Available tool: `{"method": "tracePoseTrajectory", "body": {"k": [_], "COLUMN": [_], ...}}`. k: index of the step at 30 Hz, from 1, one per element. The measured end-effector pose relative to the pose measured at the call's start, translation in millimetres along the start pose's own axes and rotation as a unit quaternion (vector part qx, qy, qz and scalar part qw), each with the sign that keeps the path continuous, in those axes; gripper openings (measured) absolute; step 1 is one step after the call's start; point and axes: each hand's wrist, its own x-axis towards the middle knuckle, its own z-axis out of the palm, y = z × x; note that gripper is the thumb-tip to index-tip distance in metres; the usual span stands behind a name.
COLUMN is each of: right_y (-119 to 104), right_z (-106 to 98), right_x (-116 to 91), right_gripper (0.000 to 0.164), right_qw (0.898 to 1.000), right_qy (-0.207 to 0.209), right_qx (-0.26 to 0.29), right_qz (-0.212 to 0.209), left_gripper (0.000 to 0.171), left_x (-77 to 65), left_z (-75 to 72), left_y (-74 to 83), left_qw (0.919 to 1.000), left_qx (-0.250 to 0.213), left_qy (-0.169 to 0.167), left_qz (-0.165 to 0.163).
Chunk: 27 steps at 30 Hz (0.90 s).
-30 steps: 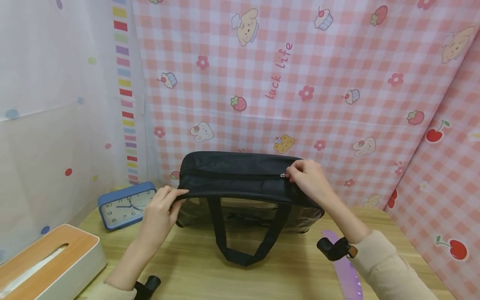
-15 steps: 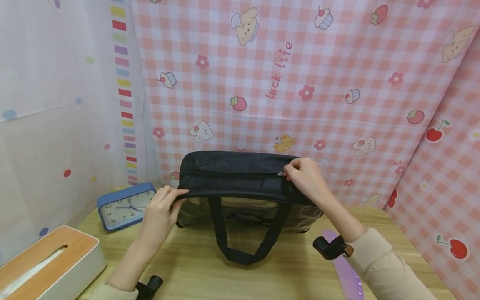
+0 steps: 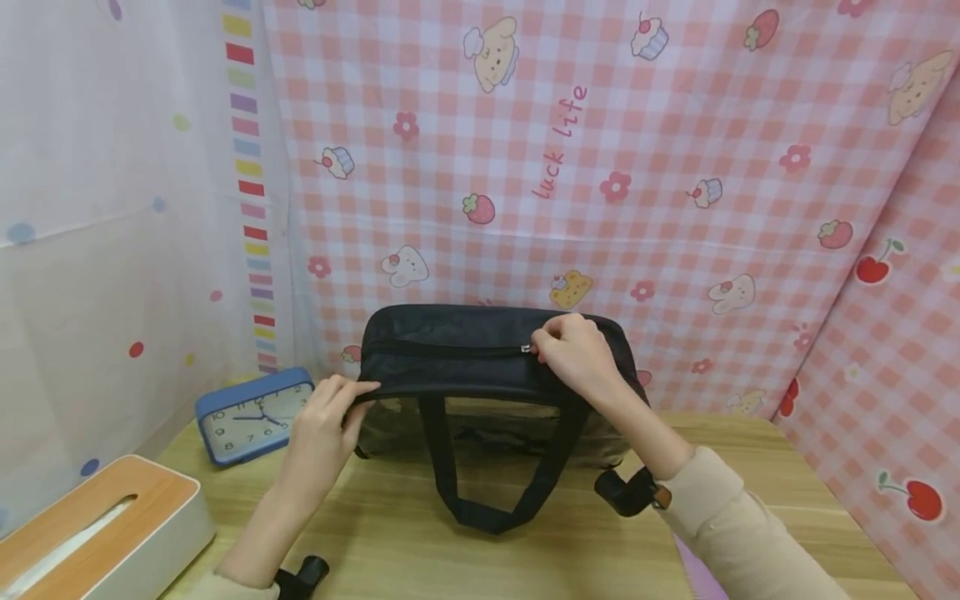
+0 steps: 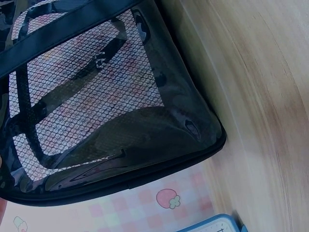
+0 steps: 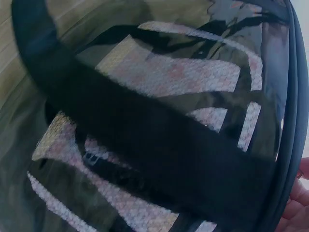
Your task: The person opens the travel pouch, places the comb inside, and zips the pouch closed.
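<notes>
The right hand (image 3: pixel 576 357) sits on top of the black bag (image 3: pixel 480 367), and its bent fingers pinch the little silver zipper pull (image 3: pixel 527 349). The pull is a bit right of the middle of the zipper line that runs along the bag's top. The right arm comes up from the lower right in a tan sleeve (image 3: pixel 738 533), with the wrist bent down over the bag. The left hand (image 3: pixel 322 429) grips the left front corner of the bag's top edge; the thumb lies on top and the fingers curl under the edge. The left arm reaches up from the bottom of the head view. The bag stands on a wooden table (image 3: pixel 390 533), close to the pink checked cloth (image 3: pixel 675 167) behind it. Its front side is see-through, and in the left wrist view the bag (image 4: pixel 106 106) shows a net pattern with dark straps behind it. A black handle loop (image 3: pixel 495 479) hangs down the front onto the table. A blue clock (image 3: pixel 251 414) leans at the back left of the table, near the left hand. A white box with a wooden lid (image 3: pixel 90 533) sits at the near left corner.
</notes>
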Motion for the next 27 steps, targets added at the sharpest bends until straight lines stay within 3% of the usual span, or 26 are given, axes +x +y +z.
{"method": "tracePoseTrajectory", "body": {"k": [13,27], "right_y": [-22.3,-50.9], "right_z": [14.3,31.4], "right_x": [3.8,7.2], "right_gripper": [0.032,0.041], "right_qw": [1.0,0.998], "right_qy": [-0.019,-0.035], "right_qx": [0.001,-0.036], "right_qz": [-0.009,-0.022], "left_gripper": [0.024,0.022], "left_x": [-0.9,-3.3], "left_z": [-1.4,-1.3], "left_y": [-0.4,-1.6], "left_qw": [1.0,1.0], "left_qx": [-0.001,-0.003], "left_qy": [-0.001,0.003], "left_qz": [0.0,0.005]}}
